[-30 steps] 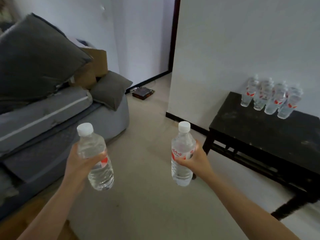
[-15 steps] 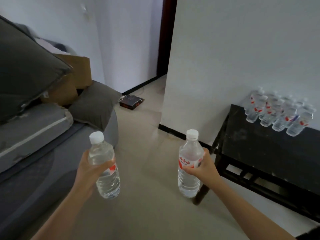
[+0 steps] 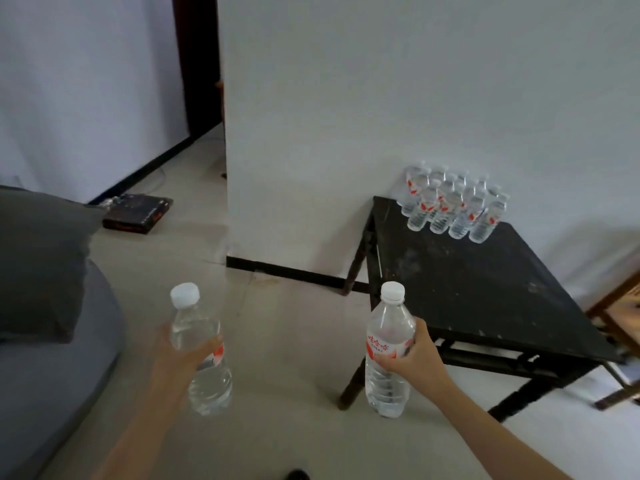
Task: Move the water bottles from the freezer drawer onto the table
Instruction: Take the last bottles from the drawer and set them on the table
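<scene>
1. A white wall (image 3: pixel 381 98) fills the upper half of the view, with a dark baseboard along its foot and a dark door frame (image 3: pixel 197 64) at its left corner.
2. A pale floor (image 3: pixel 294 427) spreads below it.
3. A grey sofa (image 3: pixel 52 393) takes up the lower left, with a dark grey cushion (image 3: pixel 38 265) lying on it.
4. A black table (image 3: pixel 467 289) stands against the wall on the right, its top scuffed and dusty.
5. Part of a piece of wooden furniture (image 3: pixel 620 306) shows at the right edge, just beside the table.
6. A flat dark box (image 3: pixel 138 213) lies on the floor near the door frame.
7. A cluster of water bottles (image 3: pixel 450 209) stands upright in tight rows on the table's far corner, against the wall, with red labels showing.
8. The left bottle (image 3: pixel 211 386), clear with a white cap, is held in the air over the floor, tilted slightly left, well apart from the table.
9. The right bottle (image 3: pixel 388 386), also white-capped and red-labelled, is held upright in front of the table's near corner, above the floor.
10. The left hand (image 3: pixel 176 355) wraps its fingers around the middle of the left bottle.
11. The right hand (image 3: pixel 415 358) grips the right bottle at its label, fingers curled round it.
</scene>
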The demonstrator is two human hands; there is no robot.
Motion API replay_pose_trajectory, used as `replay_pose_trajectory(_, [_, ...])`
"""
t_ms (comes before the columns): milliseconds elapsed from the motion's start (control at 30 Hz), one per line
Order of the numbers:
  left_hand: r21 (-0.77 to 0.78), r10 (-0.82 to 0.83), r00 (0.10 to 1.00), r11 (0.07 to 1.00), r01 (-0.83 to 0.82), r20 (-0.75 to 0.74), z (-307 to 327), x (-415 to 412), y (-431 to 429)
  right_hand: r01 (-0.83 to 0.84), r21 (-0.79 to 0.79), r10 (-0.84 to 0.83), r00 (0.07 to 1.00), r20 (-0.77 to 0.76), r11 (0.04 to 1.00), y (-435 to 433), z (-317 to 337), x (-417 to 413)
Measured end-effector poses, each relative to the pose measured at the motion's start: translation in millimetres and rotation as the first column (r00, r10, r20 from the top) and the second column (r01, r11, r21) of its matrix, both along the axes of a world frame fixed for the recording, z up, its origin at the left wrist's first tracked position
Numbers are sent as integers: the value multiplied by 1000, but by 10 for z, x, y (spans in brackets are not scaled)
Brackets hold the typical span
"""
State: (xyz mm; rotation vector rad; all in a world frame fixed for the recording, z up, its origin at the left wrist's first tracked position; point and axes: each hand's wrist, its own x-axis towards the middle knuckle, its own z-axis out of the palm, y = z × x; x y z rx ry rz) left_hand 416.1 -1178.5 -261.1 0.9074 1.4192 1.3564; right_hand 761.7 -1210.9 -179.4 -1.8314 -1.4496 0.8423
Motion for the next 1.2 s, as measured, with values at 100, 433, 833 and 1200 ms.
replay_pose_trajectory(100, [-17, -118, 991, 993, 117, -64, -25, 338, 462, 95, 5, -95, 995, -5, 995, 307, -25, 178])
replay_pose_trajectory(433, [38, -317, 919, 942, 335, -232, 459, 1266, 2299, 185, 94, -178, 981, -72, 978, 1921, 98, 764])
replay_pose_trajectory(833, [-85, -418, 863, 907, 412, -285, 93, 1978, 3875, 356, -67, -361, 928, -92, 932, 3214, -369, 1493])
replay_pose_trajectory(1200, [-165, -684, 673, 725, 668, -281, 52, 3137, 5892, 715, -60, -716, 689, -108, 697, 4247, -511, 2136])
